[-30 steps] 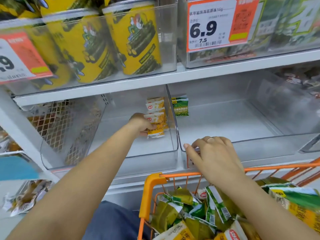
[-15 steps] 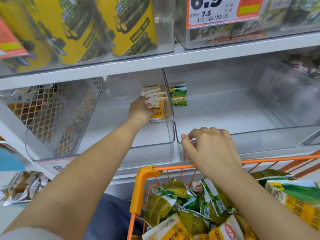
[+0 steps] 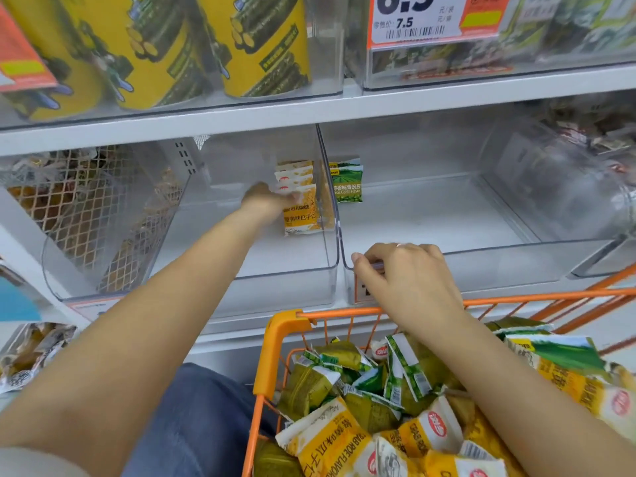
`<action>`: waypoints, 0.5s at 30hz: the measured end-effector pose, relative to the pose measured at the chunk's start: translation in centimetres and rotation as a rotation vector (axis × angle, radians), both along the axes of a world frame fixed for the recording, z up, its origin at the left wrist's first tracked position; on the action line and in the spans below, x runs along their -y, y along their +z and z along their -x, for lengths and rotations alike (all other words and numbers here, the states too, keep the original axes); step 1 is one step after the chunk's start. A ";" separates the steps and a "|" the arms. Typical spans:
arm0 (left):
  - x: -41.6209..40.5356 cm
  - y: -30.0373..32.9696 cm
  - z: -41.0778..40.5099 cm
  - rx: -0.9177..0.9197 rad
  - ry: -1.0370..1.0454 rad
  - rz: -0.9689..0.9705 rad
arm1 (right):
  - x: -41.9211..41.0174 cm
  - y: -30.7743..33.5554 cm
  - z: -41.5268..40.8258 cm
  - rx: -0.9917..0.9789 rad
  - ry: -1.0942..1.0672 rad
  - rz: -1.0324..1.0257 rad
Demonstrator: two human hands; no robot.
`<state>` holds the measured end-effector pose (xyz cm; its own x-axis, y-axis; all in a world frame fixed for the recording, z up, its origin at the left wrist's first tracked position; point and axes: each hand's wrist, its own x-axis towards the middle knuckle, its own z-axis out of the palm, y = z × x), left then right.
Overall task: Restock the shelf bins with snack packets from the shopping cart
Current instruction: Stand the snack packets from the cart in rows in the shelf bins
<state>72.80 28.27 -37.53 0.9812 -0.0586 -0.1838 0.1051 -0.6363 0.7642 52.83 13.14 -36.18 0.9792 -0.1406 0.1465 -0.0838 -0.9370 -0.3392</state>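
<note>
Two clear bins sit side by side on the lower shelf (image 3: pixel 309 111). The left bin (image 3: pixel 282 280) holds a short row of yellow packets (image 3: pixel 303 215) standing upright against its right wall, toward the back; the rest of its floor is bare. The right bin (image 3: pixel 481 266) holds only green packets (image 3: pixel 346 182), upright in its back left corner, just across the wall from the yellow ones.

The left hand (image 3: pixel 265 201) reaches deep into the left bin and touches the front yellow packet at its upper left edge; the fingers are curled toward it, but whether they pinch it or only press it cannot be told. The right hand (image 3: pixel 402 273) rests on the front rim of the right bin near its left corner, fingers bent together over the edge, thumb pointing left, a ring on one finger.

Below, the orange cart (image 3: pixel 275 342) is heaped with loose packets: green ones (image 3: pixel 406 373) piled toward the shelf, yellow ones (image 3: pixel 337 442) nearer the person.

The front yellow packet is a small flat pouch, yellow with a white top band and a red logo, seeds pictured on its face, and printed text lower down.

On the upper shelf, a clear bin holds yellow tubs (image 3: pixel 261 46), and a price tag (image 3: pixel 433 18) hangs on the bin beside it. A mesh basket (image 3: pixel 69 208) stands left of the bins.
</note>
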 end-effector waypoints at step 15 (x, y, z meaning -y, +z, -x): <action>-3.4 3.8 20.6 -0.129 -1.408 -0.398 | -0.2 5.5 6.1 -0.024 0.161 -0.667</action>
<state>52.19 31.67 -33.70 0.1342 -0.8577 -0.4963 -0.7143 -0.4309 0.5515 46.78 13.38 -30.71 0.9973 -0.0457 0.0573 0.0244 -0.5295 -0.8480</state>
